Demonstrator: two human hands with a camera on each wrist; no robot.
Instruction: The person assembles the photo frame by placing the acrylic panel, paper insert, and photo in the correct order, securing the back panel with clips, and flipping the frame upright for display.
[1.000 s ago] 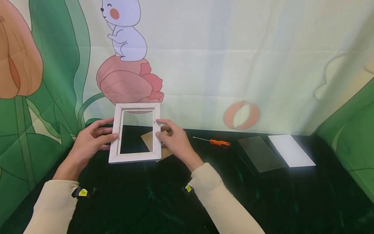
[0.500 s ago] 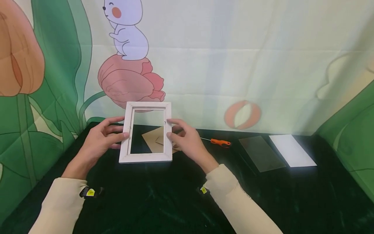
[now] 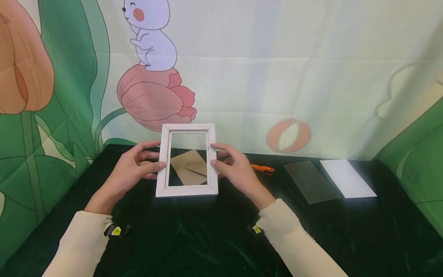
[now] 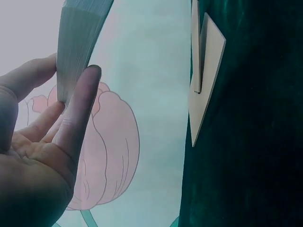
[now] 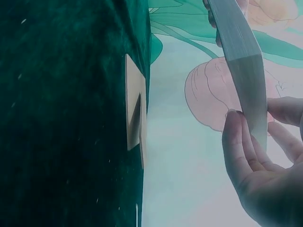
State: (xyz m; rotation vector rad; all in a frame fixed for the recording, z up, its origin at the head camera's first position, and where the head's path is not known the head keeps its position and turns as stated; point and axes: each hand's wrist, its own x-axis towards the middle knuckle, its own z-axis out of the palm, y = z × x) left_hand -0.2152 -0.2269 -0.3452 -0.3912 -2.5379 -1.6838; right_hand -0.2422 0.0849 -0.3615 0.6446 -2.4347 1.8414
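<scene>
A white picture frame (image 3: 187,191) is held upright above the dark cloth, its middle open so that the scene behind shows through. My left hand (image 3: 133,167) grips its left side, thumb on the near face and fingers behind. On the opposite side my right hand (image 3: 238,169) pinches the frame between thumb and fingers. Both wrist views show the frame edge-on, with the left hand (image 4: 52,127) and the right hand (image 5: 260,165) at its sides. Through the opening I see a brown backing board (image 3: 187,165) with a flap standing up from it, lying on the cloth.
An orange-handled screwdriver (image 3: 263,169) lies right of my right hand, its shaft hidden behind the hand. Farther right are a clear sheet (image 3: 311,182) and a white sheet (image 3: 347,179). A printed curtain (image 3: 235,77) hangs behind the dark green cloth (image 3: 187,238).
Both hands have carried the frame to the right, so that it now stands in front of the brown board. The right hand now covers the screwdriver's shaft.
</scene>
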